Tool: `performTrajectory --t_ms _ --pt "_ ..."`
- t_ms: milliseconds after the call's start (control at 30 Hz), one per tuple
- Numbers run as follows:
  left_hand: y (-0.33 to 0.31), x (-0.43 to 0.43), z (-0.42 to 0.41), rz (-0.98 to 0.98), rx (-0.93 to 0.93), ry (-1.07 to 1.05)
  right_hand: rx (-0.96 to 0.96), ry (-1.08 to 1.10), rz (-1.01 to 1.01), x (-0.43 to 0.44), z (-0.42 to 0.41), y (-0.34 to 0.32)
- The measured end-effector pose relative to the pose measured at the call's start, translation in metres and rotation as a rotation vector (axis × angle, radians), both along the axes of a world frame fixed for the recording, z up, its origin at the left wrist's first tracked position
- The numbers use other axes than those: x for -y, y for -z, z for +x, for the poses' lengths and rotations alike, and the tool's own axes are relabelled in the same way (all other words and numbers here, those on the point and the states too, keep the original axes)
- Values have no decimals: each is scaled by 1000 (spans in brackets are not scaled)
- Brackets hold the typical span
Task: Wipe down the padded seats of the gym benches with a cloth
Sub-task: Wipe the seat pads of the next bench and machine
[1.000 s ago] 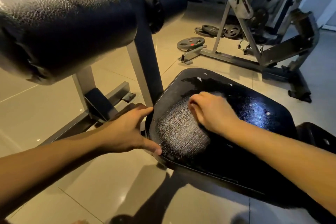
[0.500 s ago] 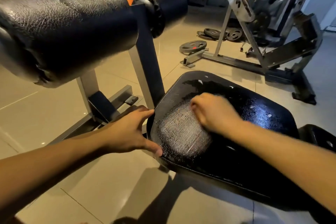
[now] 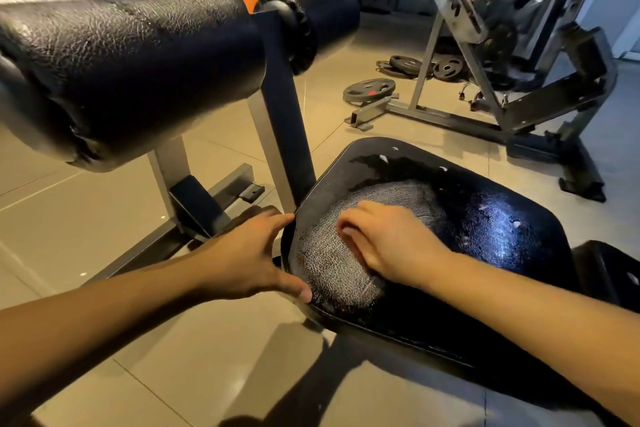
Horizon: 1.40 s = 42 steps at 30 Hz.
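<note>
A: Head view. Where's the work?

B: Padded seat (image 3: 485, 229), low and right of the roller pad (image 3: 131, 69). Left hand (image 3: 249, 260) spread, thumb on the near rim, bracing the narrow end. Right hand (image 3: 391, 246) on a grey scuffed patch (image 3: 329, 274), fingers curled under. Cloth not visible, so can't tell what it holds.

A: Progress?

B: Mid-wipe, I'd judge. White flecks (image 3: 382, 159) remain at the far edge.

Black padded seat (image 3: 502, 229), glossy; grey cracked patch (image 3: 332, 267) near left edge; white flecks (image 3: 382, 159) scattered across top.
</note>
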<state>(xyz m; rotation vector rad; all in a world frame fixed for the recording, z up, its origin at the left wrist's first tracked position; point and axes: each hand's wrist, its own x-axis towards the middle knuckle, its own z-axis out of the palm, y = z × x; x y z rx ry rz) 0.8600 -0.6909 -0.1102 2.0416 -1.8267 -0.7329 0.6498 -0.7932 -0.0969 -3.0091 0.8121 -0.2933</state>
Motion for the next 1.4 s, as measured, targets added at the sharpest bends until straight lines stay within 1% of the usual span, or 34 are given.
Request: performTrajectory --t_ms 100,133,167,233,333,400,433,467,500,533,633,667,700,733,767,867,967,1000,1033,1067,1167,1200,1233,1300,1400 --pt "-1 4 0 -13 -5 9 -12 417 -113 78 -19 2" --pt "-1 5 0 -15 -3 16 10 492 -127 92 -19 2" --pt "-2 5 0 -15 -1 23 38 521 -127 95 -12 2" --pt "-2 5 1 -8 1 28 72 451 -72 79 16 1" --pt "0 3 2 1 -2 2 35 159 41 11 49 -2" --pt "2 0 -1 -3 19 -26 2 -71 65 -30 42 -6" --pt "2 -2 -3 -4 35 -43 -12 -154 76 -40 34 -6" --pt "1 -3 -5 -3 45 -60 -21 -177 76 -37 24 -5" --pt "-1 -4 -8 -2 46 -72 -19 -142 55 -26 16 -3" --pt "-4 -5 -10 4 47 -79 -24 -54 26 -6 8 -1" --pt "-10 -9 -18 18 82 -94 -22 329 -94 71 -16 1" --pt "-10 -10 -20 24 89 -101 4 418 -111 88 -21 2" --pt "-10 -12 -22 27 93 -112 34 457 -121 95 -20 3" --pt "-10 -13 -22 33 97 -126 60 454 -116 92 -12 4" --pt "-10 -14 -23 39 95 -139 70 404 -95 82 0 4" --pt "-13 -17 -26 47 107 -161 39 119 21 18 27 1" --pt "-19 -16 -31 70 146 -146 -28 -192 57 -36 13 -1" --pt "-21 -16 -33 75 159 -133 -23 -230 64 -36 2 1" --pt "-22 -15 -34 81 172 -115 -24 -200 51 -27 -7 2" --pt "-23 -15 -35 97 176 -107 -39 -119 26 -11 -15 3" --pt "-20 -16 -40 107 230 -105 -10 240 -108 61 -35 5" --pt "-18 -16 -41 100 256 -107 12 332 -132 76 -39 5" --pt "-16 -16 -41 90 269 -114 36 376 -141 84 -36 5" --pt "-14 -17 -41 67 250 -132 62 351 -117 73 -16 6" --pt "-10 -21 -40 33 173 -163 40 117 -20 19 16 -2"
